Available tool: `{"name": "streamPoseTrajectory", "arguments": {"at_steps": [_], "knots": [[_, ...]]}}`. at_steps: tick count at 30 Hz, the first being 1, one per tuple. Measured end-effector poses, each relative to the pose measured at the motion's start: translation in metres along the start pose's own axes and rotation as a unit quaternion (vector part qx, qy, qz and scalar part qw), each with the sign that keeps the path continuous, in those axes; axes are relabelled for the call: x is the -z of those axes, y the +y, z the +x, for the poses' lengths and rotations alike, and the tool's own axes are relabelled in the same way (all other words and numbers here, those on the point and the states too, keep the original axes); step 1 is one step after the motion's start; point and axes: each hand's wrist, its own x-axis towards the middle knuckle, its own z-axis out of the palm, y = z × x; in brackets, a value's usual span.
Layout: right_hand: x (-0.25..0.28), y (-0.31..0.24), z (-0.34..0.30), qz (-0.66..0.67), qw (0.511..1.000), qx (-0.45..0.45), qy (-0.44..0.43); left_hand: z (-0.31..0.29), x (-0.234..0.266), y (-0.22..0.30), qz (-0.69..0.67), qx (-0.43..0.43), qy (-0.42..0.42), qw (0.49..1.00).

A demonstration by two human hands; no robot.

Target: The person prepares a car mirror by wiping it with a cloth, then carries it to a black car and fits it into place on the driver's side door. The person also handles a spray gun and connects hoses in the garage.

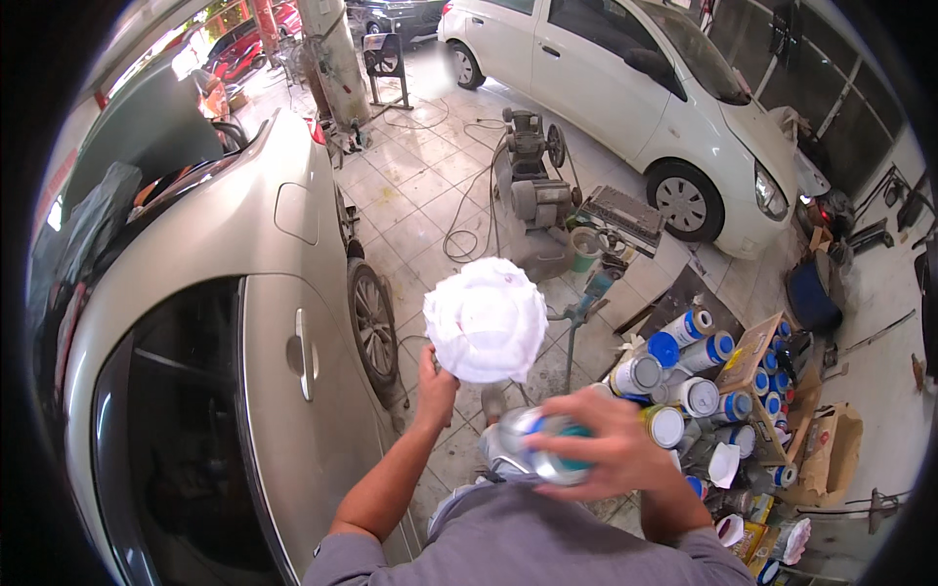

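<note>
My left hand (439,389) is closed at the lower left edge of a round, white cloth-covered thing (486,320). The cloth is puckered and hides what lies beneath, though a small dark bit shows beside the fingers. In front of my chest, my right hand (611,444) grips a metal can (559,469) with blue and green on its side. The can is tilted over and smeared by motion, so its top is hard to make out. Hand and can are apart from the white thing, below and to the right of it.
A beige car (264,322) stands close on my left, a white car (625,107) at the far right. Ahead sits a motor-driven compressor (537,186), with a cable (454,239) looping over the tiles. Many paint cans (699,396) are piled at my right beside a cardboard box (832,449).
</note>
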Motion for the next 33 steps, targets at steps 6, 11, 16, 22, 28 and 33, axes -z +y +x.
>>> {"name": "streamPoseTrajectory", "arguments": {"at_steps": [6,11,16,22,28,33], "knots": [[-0.109,0.092,0.153,0.173,0.958,0.187,-0.131,0.153,-0.003,0.055,-0.057,0.011,-0.017,0.998],[-0.113,0.164,0.27,0.229,0.925,0.264,-0.15,0.26,-0.002,0.112,-0.047,0.027,-0.013,0.998],[-0.086,0.262,0.363,0.496,0.841,0.132,-0.172,0.363,-0.009,0.148,-0.045,0.005,-0.013,0.999],[-0.044,0.397,0.487,-0.031,0.996,0.071,0.032,0.484,-0.005,0.161,-0.003,-0.05,-0.066,0.997],[-0.092,0.55,0.614,-0.222,0.962,-0.053,-0.151,0.658,0.029,0.171,0.019,0.026,-0.09,0.995],[-0.103,0.626,0.709,-0.259,0.949,-0.165,-0.073,0.8,0.033,0.213,0.139,-0.028,-0.09,0.986]]}}
